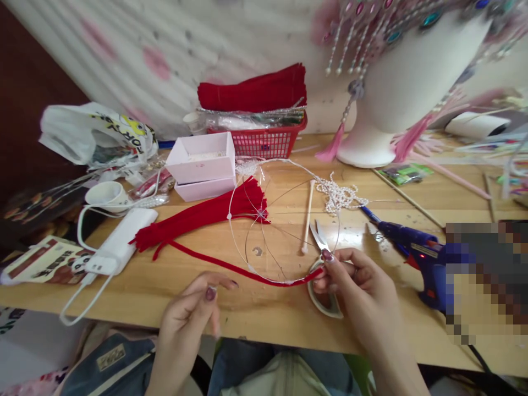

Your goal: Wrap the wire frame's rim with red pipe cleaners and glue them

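Observation:
Between thumb and fingers, my right hand (357, 294) pinches the end of a red pipe cleaner (231, 267) together with the rim of a round wire frame (252, 269). The frame has thin spokes meeting at its centre, and the pipe cleaner follows its near edge before trailing left. My left hand (192, 313) is raised just left of the frame, its fingers apart and nothing visible in them. Beneath my right hand lie scissors (325, 305), their handles partly covered by it. A bundle of red pipe cleaners (206, 214) rests behind the loose strand.
A blue glue gun (429, 258) lies at right, near a white mannequin head (396, 104) wearing a beaded headdress. Bead strings (338, 195) sit behind the scissors. White boxes (202, 162), a red basket (264, 142), a paper cup (107, 195) and a power bank (124, 239) stand around.

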{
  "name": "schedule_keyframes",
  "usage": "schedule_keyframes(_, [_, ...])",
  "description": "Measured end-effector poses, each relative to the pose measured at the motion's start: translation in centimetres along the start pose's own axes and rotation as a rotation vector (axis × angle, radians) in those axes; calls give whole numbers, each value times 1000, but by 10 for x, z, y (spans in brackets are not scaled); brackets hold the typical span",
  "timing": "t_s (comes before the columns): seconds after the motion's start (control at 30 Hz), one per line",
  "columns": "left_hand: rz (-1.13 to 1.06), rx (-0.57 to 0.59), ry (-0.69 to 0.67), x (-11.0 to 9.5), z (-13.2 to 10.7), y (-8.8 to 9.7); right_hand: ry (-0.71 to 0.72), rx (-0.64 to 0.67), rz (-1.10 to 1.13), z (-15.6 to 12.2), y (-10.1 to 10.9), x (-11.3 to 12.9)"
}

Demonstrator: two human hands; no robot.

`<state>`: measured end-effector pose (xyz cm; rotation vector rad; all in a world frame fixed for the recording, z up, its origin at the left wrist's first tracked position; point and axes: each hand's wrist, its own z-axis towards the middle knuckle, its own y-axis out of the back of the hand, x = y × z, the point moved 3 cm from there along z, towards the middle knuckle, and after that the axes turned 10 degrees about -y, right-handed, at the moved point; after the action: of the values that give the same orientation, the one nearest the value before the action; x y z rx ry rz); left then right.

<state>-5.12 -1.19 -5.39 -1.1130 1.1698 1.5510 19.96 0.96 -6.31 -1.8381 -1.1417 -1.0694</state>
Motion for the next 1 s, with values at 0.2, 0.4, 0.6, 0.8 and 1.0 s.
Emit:
schedule_keyframes(0.2, [-203,-178,72,-9,22,-25,-42,73,-20,0,-7,-2])
schedule_keyframes(0.4, [-98,-103,-125,-27,61,-20,-5,172,-226,-1,-10,-10])
schedule_keyframes(0.6, [157,348,-322,-95,113,-14,462,-9,-550,-18,-3,32])
schedule_keyframes(0.8, [388,722,-430,-149,128,-39,1076,-111,-664,-27,-27,87])
schedule_keyframes(1.0, [411,744,-442,-139,116,-59,949,30,-568,-7,-36,73])
